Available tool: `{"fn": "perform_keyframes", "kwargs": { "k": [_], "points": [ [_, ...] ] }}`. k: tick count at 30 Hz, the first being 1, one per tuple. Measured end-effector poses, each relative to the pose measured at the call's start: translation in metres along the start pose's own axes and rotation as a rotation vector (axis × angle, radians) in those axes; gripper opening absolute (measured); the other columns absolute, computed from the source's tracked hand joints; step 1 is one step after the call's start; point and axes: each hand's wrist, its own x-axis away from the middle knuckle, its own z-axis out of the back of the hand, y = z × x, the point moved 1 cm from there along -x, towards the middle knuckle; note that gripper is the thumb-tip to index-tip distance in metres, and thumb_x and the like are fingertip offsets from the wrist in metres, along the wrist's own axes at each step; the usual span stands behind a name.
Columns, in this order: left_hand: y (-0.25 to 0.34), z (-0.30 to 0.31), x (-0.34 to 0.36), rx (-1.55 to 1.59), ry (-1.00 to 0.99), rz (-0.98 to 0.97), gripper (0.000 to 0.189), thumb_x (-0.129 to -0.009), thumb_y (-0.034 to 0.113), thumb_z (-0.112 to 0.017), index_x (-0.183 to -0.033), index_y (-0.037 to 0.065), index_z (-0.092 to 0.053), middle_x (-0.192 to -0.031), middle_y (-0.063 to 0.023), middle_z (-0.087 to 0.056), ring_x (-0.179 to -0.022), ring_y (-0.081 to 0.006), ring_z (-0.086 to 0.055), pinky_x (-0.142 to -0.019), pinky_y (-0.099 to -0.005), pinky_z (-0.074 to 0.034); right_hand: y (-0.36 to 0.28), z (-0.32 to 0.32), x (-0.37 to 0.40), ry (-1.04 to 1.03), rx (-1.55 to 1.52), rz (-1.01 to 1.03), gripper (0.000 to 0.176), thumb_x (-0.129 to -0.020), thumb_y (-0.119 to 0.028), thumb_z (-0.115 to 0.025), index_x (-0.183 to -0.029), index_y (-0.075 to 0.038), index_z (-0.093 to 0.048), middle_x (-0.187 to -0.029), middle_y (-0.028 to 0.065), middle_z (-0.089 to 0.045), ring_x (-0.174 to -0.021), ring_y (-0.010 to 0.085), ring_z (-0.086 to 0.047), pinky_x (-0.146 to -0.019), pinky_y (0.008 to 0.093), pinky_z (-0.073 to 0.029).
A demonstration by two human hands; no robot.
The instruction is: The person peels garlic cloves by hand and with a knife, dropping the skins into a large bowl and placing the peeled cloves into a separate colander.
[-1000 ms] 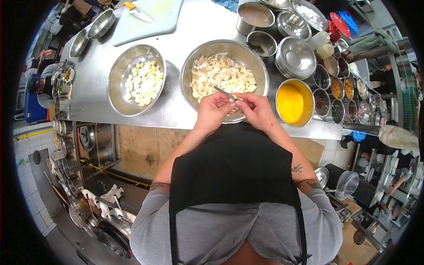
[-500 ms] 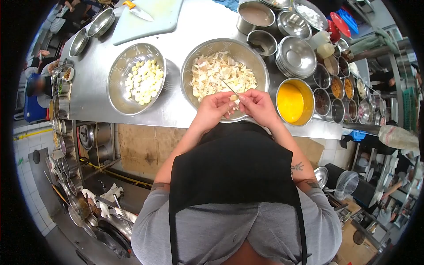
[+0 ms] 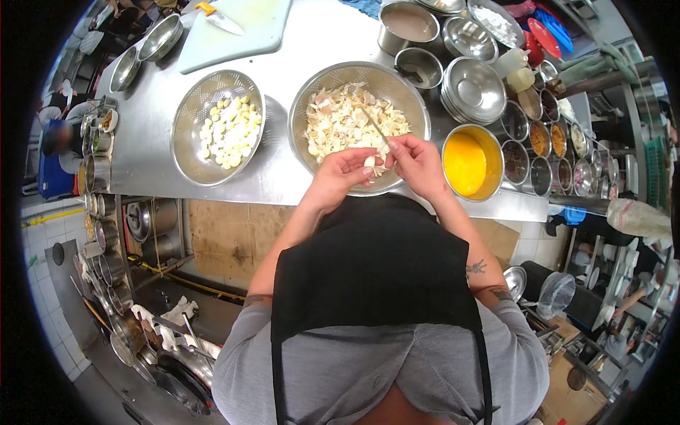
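Over the near rim of a perforated metal bowl [image 3: 419,92], my left hand [image 3: 340,175] pinches a pale garlic clove [image 3: 369,163]. My right hand [image 3: 419,166] is closed on a small thin knife [image 3: 373,124], whose blade points away over the bowl. Papery garlic skins and unpeeled cloves [image 3: 340,120] fill that bowl. To its left sits a second perforated bowl [image 3: 188,156] with a pile of peeled garlic cloves [image 3: 232,131]. Just right of my right hand stands a metal pot of yellow liquid [image 3: 465,164].
A pale cutting board [image 3: 234,39] carries an orange-handled knife [image 3: 221,20] at the back left. Stacked steel bowls [image 3: 473,88] and several ingredient tins [image 3: 540,140] crowd the right side. The metal table's front edge [image 3: 276,194] runs just before my apron.
My right hand has drawn slightly apart from the left, and the knife blade has shifted right and tilted. The clove in my left hand shows more clearly now.
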Motion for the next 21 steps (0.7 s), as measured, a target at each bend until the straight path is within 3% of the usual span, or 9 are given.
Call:
{"fn": "perform_keyframes", "kwargs": {
  "k": [6, 9, 15, 21],
  "points": [
    [-0.005, 0.004, -0.002, 0.336, 0.04, 0.015, 0.039, -0.089, -0.001, -0.062, -0.127, 0.002, -0.053, -0.115, -0.012, -0.063, -0.097, -0.017, -0.063, -0.082, -0.0274, -0.053, 0.005, -0.002, 0.001, -0.093, -0.024, -0.198, 0.042, -0.1, -0.024, -0.051, -0.136, -0.002, -0.049, -0.067, -0.0013, -0.058, -0.06, 0.0038, -0.049, -0.055, 0.0208, -0.041],
    [-0.005, 0.003, -0.004, 0.381, 0.098, 0.012, 0.036, -0.089, -0.001, -0.061, -0.124, 0.003, -0.054, -0.113, -0.0112, -0.062, -0.1, -0.018, -0.063, -0.085, -0.0288, -0.054, 0.002, -0.006, 0.005, -0.019, 0.013, -0.107, 0.046, -0.099, -0.021, -0.052, -0.142, -0.005, -0.043, -0.067, -0.0016, -0.057, -0.06, 0.0037, -0.048, -0.055, 0.0205, -0.04],
    [-0.003, 0.005, -0.005, 0.425, 0.151, -0.007, 0.033, -0.09, -0.002, -0.061, -0.122, 0.003, -0.054, -0.109, -0.01, -0.062, -0.099, -0.0184, -0.063, -0.085, -0.0308, -0.054, 0.001, -0.012, 0.013, -0.125, 0.143, 0.148, 0.04, -0.095, -0.013, -0.059, -0.134, -0.007, -0.054, -0.068, -0.0017, -0.057, -0.06, 0.0036, -0.047, -0.057, 0.0209, -0.041],
    [0.0, 0.002, -0.003, 0.386, 0.175, -0.044, 0.031, -0.09, -0.002, -0.061, -0.12, 0.005, -0.056, -0.106, -0.0079, -0.063, -0.096, -0.0157, -0.064, -0.082, -0.03, -0.054, -0.01, -0.013, 0.015, -0.13, 0.32, 0.184, 0.036, -0.093, -0.012, -0.061, -0.128, -0.007, -0.059, -0.07, 0.001, -0.06, -0.061, 0.005, -0.048, -0.056, 0.0226, -0.042]
  ]
}}
